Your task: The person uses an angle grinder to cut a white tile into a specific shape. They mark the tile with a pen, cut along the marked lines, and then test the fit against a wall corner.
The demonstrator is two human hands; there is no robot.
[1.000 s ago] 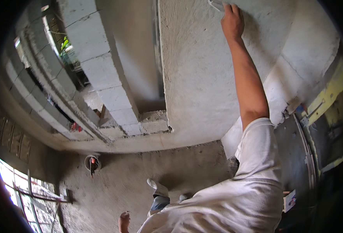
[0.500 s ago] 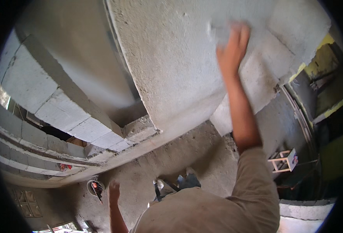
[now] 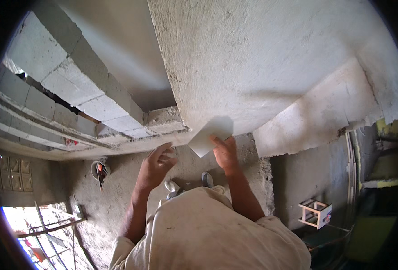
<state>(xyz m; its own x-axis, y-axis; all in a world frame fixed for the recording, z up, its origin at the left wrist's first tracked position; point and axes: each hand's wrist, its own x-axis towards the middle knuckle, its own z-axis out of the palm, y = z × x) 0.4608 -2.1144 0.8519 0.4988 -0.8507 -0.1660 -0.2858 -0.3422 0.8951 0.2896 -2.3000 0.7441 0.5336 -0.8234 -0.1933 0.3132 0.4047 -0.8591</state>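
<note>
On my feed, starting at the left, a bucket [image 3: 94,172] stands on the floor [image 3: 118,193], near the edge where floor meets wall, with an orange-and-dark tool [image 3: 100,170] leaning in it; I take it to be parked there to stay clear of the feet. Above rises a column of grey blocks [image 3: 75,87].

Next comes the left hand [image 3: 157,165], its fingers parted and loosely curled, with nothing in it that I can see. It hangs beside the sheet, apart from it, perhaps ready to steady it.

Between the hands, near the lower left corner of the plastered wall [image 3: 235,58], is the pale flat sheet [image 3: 201,145]. Its long axis seems to slant, one end pointing down and left toward the left hand, the other up and right. A darker patch at the upper end may be shadow, so I cannot tell exactly where that end stops, or whether it touches the wall.

The right hand [image 3: 225,154] pinches the sheet between thumb and fingers at its right-hand edge, a hold that I judge leaves most of the face and the far end free.

Farthest right, beyond the floor's rough right edge, sits a small wooden frame [image 3: 324,217].
</note>
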